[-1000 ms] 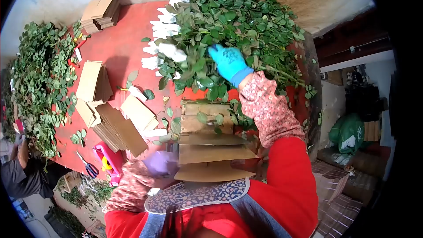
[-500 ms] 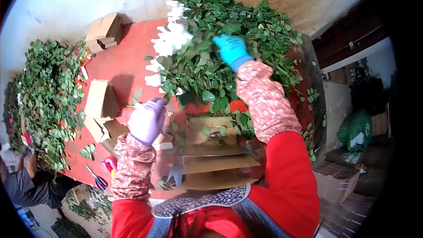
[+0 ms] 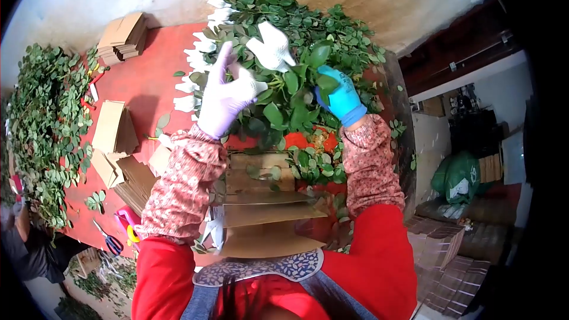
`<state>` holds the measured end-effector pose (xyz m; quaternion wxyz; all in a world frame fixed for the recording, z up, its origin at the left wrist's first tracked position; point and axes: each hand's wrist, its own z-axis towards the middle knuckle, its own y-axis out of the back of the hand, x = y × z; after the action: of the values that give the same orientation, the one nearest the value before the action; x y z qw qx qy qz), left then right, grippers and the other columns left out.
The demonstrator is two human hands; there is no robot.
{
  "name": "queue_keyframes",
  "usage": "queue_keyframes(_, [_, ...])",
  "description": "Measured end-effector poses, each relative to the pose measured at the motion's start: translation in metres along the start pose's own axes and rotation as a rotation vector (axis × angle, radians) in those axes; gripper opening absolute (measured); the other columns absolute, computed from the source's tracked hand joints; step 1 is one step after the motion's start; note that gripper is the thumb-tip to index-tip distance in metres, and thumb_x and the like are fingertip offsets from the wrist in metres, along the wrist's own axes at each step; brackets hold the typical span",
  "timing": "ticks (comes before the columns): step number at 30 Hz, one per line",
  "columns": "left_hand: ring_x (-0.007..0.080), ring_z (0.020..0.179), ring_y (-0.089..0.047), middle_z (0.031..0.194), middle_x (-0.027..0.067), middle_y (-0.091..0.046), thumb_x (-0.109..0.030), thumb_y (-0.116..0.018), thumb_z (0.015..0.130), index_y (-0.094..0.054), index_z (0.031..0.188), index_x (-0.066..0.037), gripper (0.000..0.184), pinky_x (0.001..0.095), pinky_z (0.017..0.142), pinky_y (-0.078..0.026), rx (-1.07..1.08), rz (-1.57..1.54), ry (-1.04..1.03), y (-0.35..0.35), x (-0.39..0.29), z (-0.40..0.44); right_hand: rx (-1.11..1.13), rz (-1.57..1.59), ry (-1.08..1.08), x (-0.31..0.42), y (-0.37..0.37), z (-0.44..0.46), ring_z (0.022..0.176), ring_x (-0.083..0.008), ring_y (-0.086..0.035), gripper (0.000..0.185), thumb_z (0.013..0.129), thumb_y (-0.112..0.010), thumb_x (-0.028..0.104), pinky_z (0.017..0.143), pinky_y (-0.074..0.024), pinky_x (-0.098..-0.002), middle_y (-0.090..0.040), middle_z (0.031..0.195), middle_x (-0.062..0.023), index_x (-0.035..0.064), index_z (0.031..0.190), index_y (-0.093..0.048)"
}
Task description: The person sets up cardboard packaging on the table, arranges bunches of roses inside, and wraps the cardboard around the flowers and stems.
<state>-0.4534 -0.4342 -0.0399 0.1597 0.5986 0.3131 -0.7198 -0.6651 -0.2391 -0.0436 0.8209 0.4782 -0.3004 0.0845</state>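
Note:
My right hand [image 3: 341, 93], in a blue glove, is closed around leafy stems over the pile. A flower stem with its head in a white wrap [image 3: 271, 47] rises from that bunch, its head tilted up and left. Just left of it, my left hand [image 3: 224, 99], in a pale purple glove, has its thumb and fingers spread. Whether that hand touches the bunch I cannot tell. Beneath and behind lies a heap of green leafy stems [image 3: 320, 21], with several white-wrapped heads [image 3: 195, 59] lined up along its left side.
On the red table [image 3: 160, 53] are stacked cardboard pieces [image 3: 122, 35], more folded cardboard [image 3: 109, 127], scissors [image 3: 108, 238] and a pink tape dispenser [image 3: 125, 220]. Cardboard sheets [image 3: 267, 214] lie close before me. Another leafy heap [image 3: 44, 118] and a co-worker [image 3: 29, 249] are at left.
My right hand has lifted a leafy bunch with a white-wrapped head out of the heap. My left hand has moved up and forward beside it, fingers now spread.

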Motion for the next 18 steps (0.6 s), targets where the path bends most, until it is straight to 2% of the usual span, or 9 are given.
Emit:
queue_keyframes(1, [0.0231, 0.094, -0.062, 0.120, 0.0119, -0.054, -0.007, -0.082, 0.073, -0.043, 0.142, -0.010, 0.079, 0.0338, 0.084, -0.052, 0.047, 0.459, -0.299, 0.014, 0.018, 0.008, -0.008, 0.101, 0.047, -0.032, -0.003, 0.000, 0.092, -0.0173, -0.065, 0.042, 0.084, -0.061, -0.005, 0.082, -0.0531, -0.0301, -0.070, 0.106, -0.0098, 0.0000, 0.126, -0.059])
queue_keyframes(3, [0.0289, 0.090, -0.062, 0.110, 0.0149, -0.055, -0.011, -0.083, 0.070, -0.066, 0.113, -0.010, 0.046, 0.0364, 0.082, -0.051, 0.043, 0.683, -0.305, 0.038, 0.072, 0.013, -0.107, 0.124, -0.001, -0.044, 0.017, -0.004, 0.094, -0.0179, -0.063, 0.042, 0.085, -0.060, -0.001, 0.083, -0.0520, -0.0305, -0.068, 0.109, -0.0096, 0.0005, 0.127, -0.058])
queue_keyframes(4, [0.0292, 0.086, -0.063, 0.108, 0.0141, -0.057, -0.012, -0.081, 0.072, -0.068, 0.104, -0.010, 0.035, 0.0382, 0.079, -0.052, 0.006, 0.876, -0.389, 0.027, 0.051, 0.005, -0.177, 0.135, -0.024, -0.048, 0.032, -0.005, 0.095, -0.0182, -0.062, 0.041, 0.086, -0.060, 0.002, 0.084, -0.0514, -0.0307, -0.067, 0.110, -0.0094, 0.0008, 0.127, -0.057])
queue_keyframes(7, [0.0329, 0.087, -0.062, 0.100, 0.0135, -0.061, -0.015, -0.073, 0.078, -0.070, 0.091, -0.010, 0.015, 0.0394, 0.073, -0.051, 0.252, 1.039, -0.321, 0.042, 0.076, 0.003, -0.419, 0.185, -0.088, -0.058, 0.085, -0.012, 0.098, -0.0191, -0.060, 0.041, 0.088, -0.059, 0.008, 0.087, -0.0496, -0.0314, -0.065, 0.113, -0.0091, 0.0015, 0.129, -0.055])
queue_keyframes(10, [0.0212, 0.102, -0.061, 0.133, 0.0133, -0.056, 0.002, -0.068, 0.082, -0.053, 0.137, -0.013, 0.059, 0.0340, 0.085, -0.051, 0.381, 0.643, -0.307, 0.034, 0.088, -0.007, -0.595, 0.322, -0.121, -0.065, 0.135, -0.030, 0.102, -0.0200, -0.058, 0.042, 0.090, -0.058, 0.015, 0.089, -0.0479, -0.0321, -0.062, 0.117, -0.0087, 0.0023, 0.130, -0.054])
queue_keyframes(11, [0.0162, 0.107, -0.057, 0.148, 0.0108, -0.044, 0.003, -0.068, 0.083, -0.025, 0.154, -0.019, 0.086, 0.0324, 0.092, -0.049, 0.493, 0.466, 0.083, 0.026, 0.076, -0.011, -0.633, 0.383, -0.124, -0.068, 0.149, -0.037, 0.103, -0.0203, -0.057, 0.043, 0.091, -0.058, 0.017, 0.090, -0.0473, -0.0323, -0.061, 0.118, -0.0085, 0.0025, 0.131, -0.053])
queue_keyframes(14, [0.0198, 0.110, -0.057, 0.159, 0.0108, -0.021, 0.000, -0.079, 0.074, -0.001, 0.157, -0.025, 0.117, 0.0357, 0.095, -0.049, 0.591, 0.028, 0.220, -0.015, 0.051, -0.025, -0.642, 0.651, -0.105, -0.070, 0.164, -0.063, 0.106, -0.0212, -0.055, 0.045, 0.093, -0.057, 0.024, 0.093, -0.0455, -0.0330, -0.059, 0.122, -0.0081, 0.0033, 0.132, -0.051])
queue_keyframes(17, [0.0274, 0.109, -0.059, 0.163, 0.0124, -0.005, -0.002, -0.087, 0.063, 0.012, 0.155, -0.024, 0.137, 0.0389, 0.085, -0.055, 0.703, -0.249, 0.242, -0.068, 0.010, -0.043, -0.388, 0.983, -0.087, -0.075, 0.123, -0.080, 0.109, -0.0221, -0.053, 0.047, 0.095, -0.056, 0.031, 0.095, -0.0438, -0.0337, -0.056, 0.126, -0.0078, 0.0041, 0.134, -0.050])
queue_keyframes(18, [0.0278, 0.103, -0.061, 0.161, 0.0114, -0.009, 0.002, -0.086, 0.062, 0.009, 0.156, -0.023, 0.136, 0.0372, 0.079, -0.057, 0.660, -0.429, 0.238, -0.082, 0.012, -0.050, -0.242, 1.049, -0.099, -0.079, 0.102, -0.079, 0.110, -0.0224, -0.052, 0.048, 0.096, -0.056, 0.033, 0.096, -0.0432, -0.0339, -0.055, 0.127, -0.0076, 0.0043, 0.134, -0.049])
